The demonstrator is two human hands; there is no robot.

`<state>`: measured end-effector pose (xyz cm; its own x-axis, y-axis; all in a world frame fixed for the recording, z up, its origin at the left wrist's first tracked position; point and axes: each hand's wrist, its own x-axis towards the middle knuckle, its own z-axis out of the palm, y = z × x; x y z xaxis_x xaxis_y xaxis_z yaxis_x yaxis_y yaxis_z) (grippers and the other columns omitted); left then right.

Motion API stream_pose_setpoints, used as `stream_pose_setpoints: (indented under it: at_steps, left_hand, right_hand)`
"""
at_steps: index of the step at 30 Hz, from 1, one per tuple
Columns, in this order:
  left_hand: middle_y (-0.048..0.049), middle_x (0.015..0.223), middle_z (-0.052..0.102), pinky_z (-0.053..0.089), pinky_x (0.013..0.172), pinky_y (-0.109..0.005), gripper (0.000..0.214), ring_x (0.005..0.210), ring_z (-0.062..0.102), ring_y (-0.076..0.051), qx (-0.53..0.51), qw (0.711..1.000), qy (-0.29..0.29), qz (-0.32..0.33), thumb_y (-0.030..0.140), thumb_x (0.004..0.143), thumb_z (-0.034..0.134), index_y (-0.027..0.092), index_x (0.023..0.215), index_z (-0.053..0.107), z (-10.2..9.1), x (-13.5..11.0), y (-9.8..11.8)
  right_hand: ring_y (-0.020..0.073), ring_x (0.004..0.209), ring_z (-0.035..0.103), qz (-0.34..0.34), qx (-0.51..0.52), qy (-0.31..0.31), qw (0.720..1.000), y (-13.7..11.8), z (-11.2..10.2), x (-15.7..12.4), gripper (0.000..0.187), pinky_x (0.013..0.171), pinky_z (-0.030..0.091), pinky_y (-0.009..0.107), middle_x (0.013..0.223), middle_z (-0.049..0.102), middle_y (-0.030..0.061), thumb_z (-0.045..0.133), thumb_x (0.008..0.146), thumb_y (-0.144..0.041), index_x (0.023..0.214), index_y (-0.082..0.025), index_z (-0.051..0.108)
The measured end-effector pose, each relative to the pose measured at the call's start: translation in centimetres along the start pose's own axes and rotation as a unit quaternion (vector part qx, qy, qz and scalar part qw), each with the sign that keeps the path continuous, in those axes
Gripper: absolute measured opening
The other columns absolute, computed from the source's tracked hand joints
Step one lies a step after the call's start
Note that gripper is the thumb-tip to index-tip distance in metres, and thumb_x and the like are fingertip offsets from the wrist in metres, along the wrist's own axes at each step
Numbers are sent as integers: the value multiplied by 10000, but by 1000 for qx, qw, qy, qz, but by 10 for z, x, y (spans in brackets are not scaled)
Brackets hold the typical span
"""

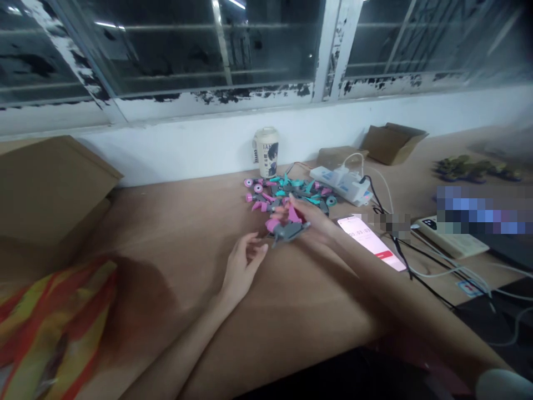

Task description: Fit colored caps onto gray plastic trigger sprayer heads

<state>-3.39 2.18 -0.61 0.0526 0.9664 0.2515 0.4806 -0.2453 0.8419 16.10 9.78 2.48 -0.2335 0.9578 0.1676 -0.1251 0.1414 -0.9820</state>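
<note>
Pink-and-grey, one trigger piece (287, 230) is pinched in the right hand (311, 214); the left hand (242, 260) curls empty at eight o'clock; the pile (302, 189) at twelve seems pending.

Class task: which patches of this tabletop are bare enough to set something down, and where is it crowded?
Bare tabletop lies between the large cardboard box and the pink-and-teal pile; another patch lies between the left forearm and right forearm. Crowding runs from the pile rightward through the power strip, phone and cables.
</note>
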Motion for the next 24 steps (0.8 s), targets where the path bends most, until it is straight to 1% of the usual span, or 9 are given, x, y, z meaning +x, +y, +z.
stream_pose_setpoints:
  at_steps: [3, 6, 9, 10, 12, 15, 18, 21, 24]
  left_hand:
    - [-59, 1087, 638, 498, 836, -331, 344, 950, 627, -184, -95, 994, -54, -26, 387, 853, 506, 264, 1175, 507, 2, -2, 4]
    - [-42, 1090, 651, 483, 878, -325, 285, 993, 617, -188, -147, 984, -102, -21, 364, 835, 547, 265, 1102, 572, 7, -5, 5]
    - [-37, 1034, 665, 511, 812, -311, 274, 921, 633, -187, -137, 987, -72, -43, 357, 800, 591, 255, 1053, 611, 10, -7, 1]
    - [-38, 1006, 665, 523, 772, -307, 282, 872, 638, -183, -136, 988, -49, -54, 361, 791, 598, 248, 1048, 613, 11, -7, -1]
    - [-39, 955, 659, 537, 712, -301, 293, 796, 636, -172, -156, 986, -5, -64, 366, 773, 616, 218, 1026, 606, 10, -7, -4]
    - [-27, 880, 639, 536, 678, -286, 285, 751, 624, -154, -187, 980, 35, -59, 362, 749, 649, 174, 953, 583, 10, -6, -7]
    - [-1, 790, 610, 520, 656, -258, 245, 699, 603, -132, -159, 986, 30, -48, 356, 746, 659, 166, 878, 579, 9, -8, -4]
    - [-3, 792, 616, 507, 659, -236, 221, 728, 598, -135, -110, 994, -6, -29, 356, 753, 657, 171, 854, 589, 7, -12, 3]
    - [-16, 833, 630, 520, 642, -229, 232, 724, 607, -132, -118, 992, -34, -38, 389, 844, 530, 178, 907, 602, 5, -14, 10]
  right_hand:
    - [216, 856, 672, 82, 75, -105, 988, 11, 15, -17, 363, 746, 536, 385, 925, 691, 77, 424, 862, -533, 882, -194, 554]
    - [197, 874, 663, 103, 80, -133, 982, 22, 23, -27, 352, 806, 520, 387, 1013, 674, 87, 406, 882, -496, 937, -186, 564]
    - [196, 922, 637, 20, -71, -52, 996, 28, 22, -31, 345, 869, 484, 388, 1027, 663, 79, 417, 883, -481, 940, -188, 589]
    - [201, 954, 621, -29, -140, -8, 990, 28, 21, -34, 329, 889, 469, 391, 1041, 655, 76, 445, 874, -475, 969, -195, 590]
    - [207, 1004, 591, -137, -265, 53, 953, 26, 20, -41, 306, 912, 444, 396, 1058, 641, 70, 513, 852, -448, 1031, -209, 576]
    - [223, 1023, 573, -263, -386, 8, 884, 23, 23, -54, 392, 895, 439, 409, 1064, 640, 77, 604, 790, -461, 1081, -201, 561]
    - [241, 1032, 572, -308, -438, -62, 842, 26, 31, -61, 502, 879, 447, 422, 1111, 634, 98, 646, 742, -487, 1126, -177, 547]
    - [216, 1016, 590, -311, -433, -77, 843, 33, 35, -60, 338, 937, 428, 429, 1064, 661, 74, 562, 841, -344, 1140, -185, 548]
    - [202, 1034, 589, -287, -397, -49, 871, 38, 32, -59, 309, 951, 435, 419, 1057, 665, 51, 537, 859, -276, 1162, -216, 538]
